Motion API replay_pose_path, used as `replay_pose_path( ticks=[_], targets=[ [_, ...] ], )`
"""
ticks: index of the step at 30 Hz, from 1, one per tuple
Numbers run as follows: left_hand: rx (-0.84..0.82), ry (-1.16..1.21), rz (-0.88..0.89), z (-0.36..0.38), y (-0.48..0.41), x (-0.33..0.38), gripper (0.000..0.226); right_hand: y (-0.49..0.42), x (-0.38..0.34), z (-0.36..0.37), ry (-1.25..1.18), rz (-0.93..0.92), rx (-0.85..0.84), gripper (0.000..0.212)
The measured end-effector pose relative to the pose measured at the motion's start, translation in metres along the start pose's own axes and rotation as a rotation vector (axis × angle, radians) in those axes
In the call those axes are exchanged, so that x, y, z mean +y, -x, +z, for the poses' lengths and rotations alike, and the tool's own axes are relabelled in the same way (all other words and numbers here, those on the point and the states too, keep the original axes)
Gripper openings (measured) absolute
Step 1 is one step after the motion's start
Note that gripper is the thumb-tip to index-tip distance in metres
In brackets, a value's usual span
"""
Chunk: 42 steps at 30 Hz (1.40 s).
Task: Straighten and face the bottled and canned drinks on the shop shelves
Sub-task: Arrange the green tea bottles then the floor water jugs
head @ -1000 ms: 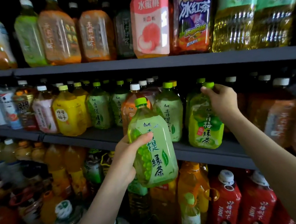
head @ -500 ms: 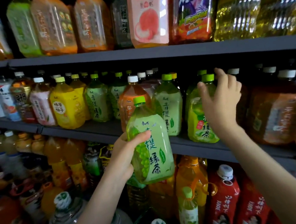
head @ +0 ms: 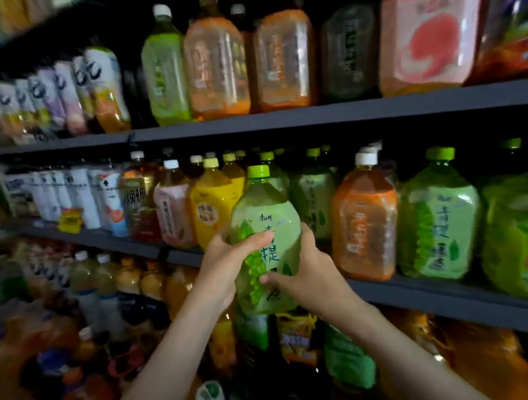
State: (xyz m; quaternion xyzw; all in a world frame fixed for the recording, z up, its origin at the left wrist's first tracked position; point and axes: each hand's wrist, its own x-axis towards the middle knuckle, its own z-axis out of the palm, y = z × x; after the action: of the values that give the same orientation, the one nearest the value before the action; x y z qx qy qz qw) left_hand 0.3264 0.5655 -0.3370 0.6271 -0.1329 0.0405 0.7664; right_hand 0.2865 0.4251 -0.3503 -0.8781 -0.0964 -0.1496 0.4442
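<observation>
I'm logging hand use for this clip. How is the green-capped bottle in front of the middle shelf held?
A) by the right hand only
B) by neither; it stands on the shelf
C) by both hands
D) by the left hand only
C: the left hand and the right hand each grip a side of the green bottle, with their thumbs across its label.

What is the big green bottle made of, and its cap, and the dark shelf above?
The green bottle looks like clear, glossy plastic: you can see through it near the top, and light glints on it. Its cap seems to be solid green plastic, and duller. The shelf is probably painted metal, dark grey and smooth, but that is a guess.
</observation>
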Motion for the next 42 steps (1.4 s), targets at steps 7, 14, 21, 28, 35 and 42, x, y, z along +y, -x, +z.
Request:
replay_pose_path(
  ticks=[7, 14, 21, 28, 35, 42],
  targets=[
    [-0.118, -0.221, -0.006, -0.027, -0.082, -0.017, 0.090, -0.063, 0.015, 0.040, -0.105, 0.068, 0.244, 0.094],
    [0.060, -0.759, 0.169, -0.008, -0.105, -0.027, 0.068, -0.089, 0.031, 0.042, 0.084, 0.109, 0.373, 0.095],
    [0.377, -0.921, 0.248, 0.012, -0.097, -0.030, 0.054, -0.102, 0.035, 0.050, 0.109, 0.090, 0.306, 0.087],
    [0.265, -0.909, 0.186, 0.010, -0.086, -0.024, 0.065, -0.093, 0.039, 0.045, 0.143, 0.038, 0.256, 0.079],
    [0.312, -0.944, 0.100, 0.015, -0.079, -0.021, 0.102, -0.095, 0.028, 0.040, 0.131, 0.042, 0.069, 0.081],
    [0.380, -0.916, 0.255, 0.058, -0.050, -0.016, 0.080, -0.017, 0.022, -0.025, 0.107, -0.289, 0.708, 0.040]
  ],
)
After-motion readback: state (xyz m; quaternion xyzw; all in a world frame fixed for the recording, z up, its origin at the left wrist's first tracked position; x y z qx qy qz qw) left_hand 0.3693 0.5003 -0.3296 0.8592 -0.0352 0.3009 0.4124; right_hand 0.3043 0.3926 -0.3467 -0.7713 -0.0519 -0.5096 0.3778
